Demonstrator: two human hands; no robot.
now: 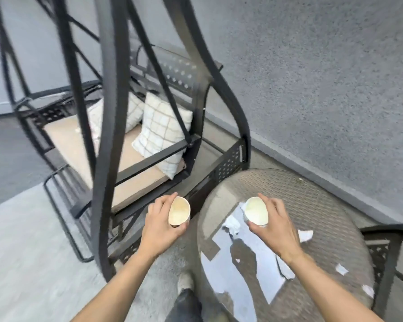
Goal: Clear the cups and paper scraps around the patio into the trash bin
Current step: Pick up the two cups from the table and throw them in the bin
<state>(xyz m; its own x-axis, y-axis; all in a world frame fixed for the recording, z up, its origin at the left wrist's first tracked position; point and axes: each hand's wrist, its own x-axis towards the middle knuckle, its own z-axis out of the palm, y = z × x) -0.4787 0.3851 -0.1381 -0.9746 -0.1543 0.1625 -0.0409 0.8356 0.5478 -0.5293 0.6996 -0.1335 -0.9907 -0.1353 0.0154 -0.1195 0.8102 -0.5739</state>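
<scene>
Both hands are loaded, so the cup-gathering step looks about done. The left hand [159,223] holds a paper cup [179,213] off the worktop's edge; the right hand [273,223] wraps another cup [256,211] over the round glass worktop [312,194]. Both cups stand near upright, mouths up. Paper scraps [230,223] lie beside and behind the right hand. No trash bin shows; next comes carrying them there.

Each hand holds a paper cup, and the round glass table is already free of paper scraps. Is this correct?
Not quite. In the head view the left hand and right hand each hold a paper cup, but paper scraps remain on the round glass table.
</scene>
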